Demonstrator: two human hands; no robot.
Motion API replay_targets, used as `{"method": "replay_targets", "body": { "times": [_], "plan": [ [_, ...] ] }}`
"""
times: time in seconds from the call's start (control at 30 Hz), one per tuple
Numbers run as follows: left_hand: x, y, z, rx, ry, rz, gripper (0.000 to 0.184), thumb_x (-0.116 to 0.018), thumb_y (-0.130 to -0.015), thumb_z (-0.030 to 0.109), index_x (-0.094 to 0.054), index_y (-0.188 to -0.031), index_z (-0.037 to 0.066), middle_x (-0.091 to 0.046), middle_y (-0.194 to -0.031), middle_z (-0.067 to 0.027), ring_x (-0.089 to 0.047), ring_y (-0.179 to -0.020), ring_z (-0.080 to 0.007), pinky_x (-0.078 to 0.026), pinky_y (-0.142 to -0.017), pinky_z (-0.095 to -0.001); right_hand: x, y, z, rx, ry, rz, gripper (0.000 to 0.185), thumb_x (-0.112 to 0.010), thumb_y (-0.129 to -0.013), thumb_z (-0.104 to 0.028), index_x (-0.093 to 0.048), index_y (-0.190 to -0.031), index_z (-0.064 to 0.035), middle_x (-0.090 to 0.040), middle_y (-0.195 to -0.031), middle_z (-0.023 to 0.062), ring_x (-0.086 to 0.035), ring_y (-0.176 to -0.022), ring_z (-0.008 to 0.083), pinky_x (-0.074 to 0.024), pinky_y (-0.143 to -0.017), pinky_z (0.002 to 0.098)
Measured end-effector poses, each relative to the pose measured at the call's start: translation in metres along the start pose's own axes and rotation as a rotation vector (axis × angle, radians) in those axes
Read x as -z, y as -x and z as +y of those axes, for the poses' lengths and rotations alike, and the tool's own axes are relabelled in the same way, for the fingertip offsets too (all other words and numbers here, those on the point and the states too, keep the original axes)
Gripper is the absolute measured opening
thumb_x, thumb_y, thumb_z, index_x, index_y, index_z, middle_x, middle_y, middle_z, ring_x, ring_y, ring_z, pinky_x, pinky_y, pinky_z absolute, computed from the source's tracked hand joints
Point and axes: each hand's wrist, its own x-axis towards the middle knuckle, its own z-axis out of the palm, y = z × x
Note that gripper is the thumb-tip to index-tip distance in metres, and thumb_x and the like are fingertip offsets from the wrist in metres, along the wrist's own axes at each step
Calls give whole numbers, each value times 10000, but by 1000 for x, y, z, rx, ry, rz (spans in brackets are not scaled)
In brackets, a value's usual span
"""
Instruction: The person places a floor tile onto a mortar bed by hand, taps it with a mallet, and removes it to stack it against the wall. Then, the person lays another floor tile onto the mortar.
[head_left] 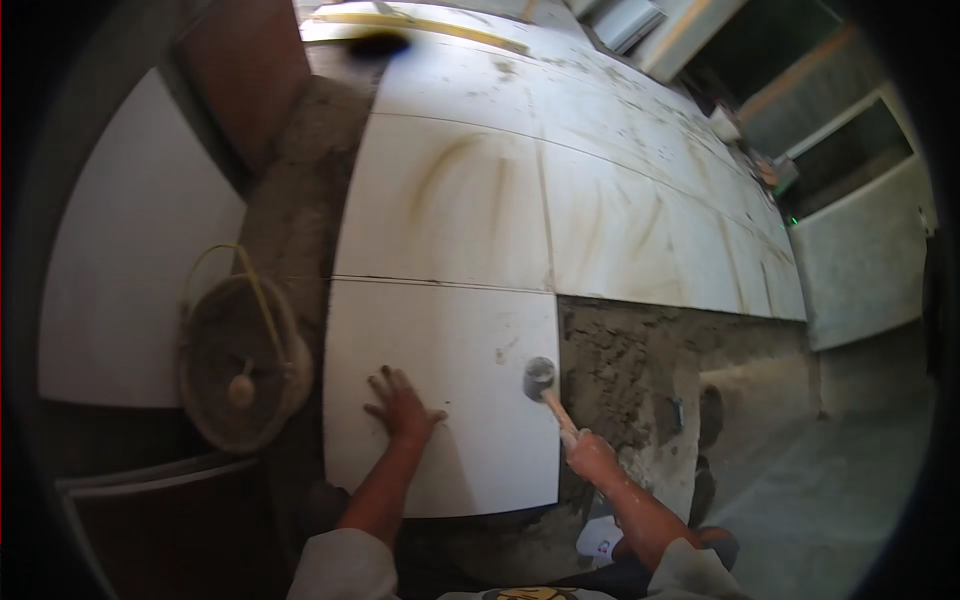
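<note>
A large white floor tile (450,340) lies in front of me, its far edge along the laid tiles. My left hand (403,408) rests on it with the fingers spread, left of the middle. My right hand (592,455) grips the wooden handle of a rubber mallet (540,378). The mallet's dark grey head is over the tile close to its right edge; whether it touches the surface I cannot tell. To the right of this tile lies a bed of rough grey mortar (620,365).
Smeared white tiles (450,200) stretch away beyond. At left stands a bucket (245,350) with a yellow handle and a tool inside, near a leaning white tile (130,260). A long yellow bar (430,28) lies at the far end. Door panels (870,250) stand at right.
</note>
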Motion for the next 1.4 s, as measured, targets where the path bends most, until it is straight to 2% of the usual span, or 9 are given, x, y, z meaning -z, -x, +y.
{"method": "replay_targets", "body": {
  "times": [0.27, 0.4, 0.47, 0.67, 0.73, 0.97, 1.17, 1.3, 1.4],
  "plan": [
    [-14, 18, 3, -105, -13, -65, 1119, -713, -652, 571, -121, -1444, 47, -30, -1505, -167, -23, -1365, -420, -239, -992, -659, -17, -2, 10, -44, -48, -20, 595, -452, -883, -513, -576, -983, 60, -624, -847, 277, -613, -820, 439, -485, -752, 464],
    [-4, 57, 24, -163, -10, -169, 1154, -738, -605, 584, -126, -1452, 93, -44, -1507, -156, -39, -1359, -433, -257, -971, -676, 51, 10, -20, -97, -427, -220, 466, -527, -883, -442, -546, -901, 23, -557, -612, 103, -543, -432, 200, -440, -396, 333],
    [-13, 72, 40, -208, 16, -181, 1182, -751, -584, 586, -120, -1452, 90, -22, -1504, -173, -28, -1355, -448, -251, -961, -689, 76, 6, -20, -26, -492, -162, 376, -482, -919, -380, -476, -833, -14, -514, -618, 49, -503, -417, 141, -416, -380, 309],
    [-44, 89, 52, -303, -50, -141, 1181, -775, -574, 547, -133, -1448, 80, -21, -1493, -207, -12, -1347, -475, -229, -944, -716, 43, -24, 17, 157, -386, 316, 393, -483, -908, -374, -509, -960, 14, -608, -695, 180, -602, -561, 342, -479, -523, 427],
    [-45, 88, 53, -306, -47, -143, 1172, -771, -588, 537, -122, -1450, 80, -22, -1491, -214, -8, -1347, -479, -224, -941, -721, 20, -10, 37, 101, -85, -56, 417, -468, -911, -371, -526, -996, 34, -617, -757, 246, -612, -683, 410, -477, -621, 468],
    [-46, 86, 54, -313, -80, -149, 1180, -765, -585, 544, -120, -1448, 63, -12, -1491, -225, -8, -1346, -487, -226, -940, -720, 75, 13, 6, -58, -201, -292, 470, -460, -909, -416, -550, -960, 43, -614, -742, 249, -627, -722, 396, -478, -650, 483],
    [-49, 86, 56, -325, -85, -129, 1180, -760, -587, 552, -122, -1446, 55, -7, -1487, -239, -13, -1345, -487, -232, -940, -715, 77, -12, -20, 240, -146, 256, 477, -447, -911, -432, -537, -923, 36, -625, -770, 245, -627, -747, 403, -481, -683, 494],
    [-46, 90, 53, -341, -93, -124, 1176, -759, -590, 551, -127, -1444, 47, -10, -1488, -236, -16, -1345, -487, -233, -942, -712, 36, -3, 6, 132, 54, -2, 456, -481, -893, -419, -559, -952, 26, -629, -896, 249, -621, -857, 411, -474, -768, 491],
    [-43, 98, 54, -336, -83, -174, 1147, -743, -619, 543, -119, -1446, 54, -25, -1494, -215, -23, -1348, -479, -231, -953, -704, 41, 6, 13, 163, 107, -81, 459, -465, -909, -394, -568, -927, 52, -622, -716, 207, -641, -694, 336, -483, -622, 457]
  ]
}}
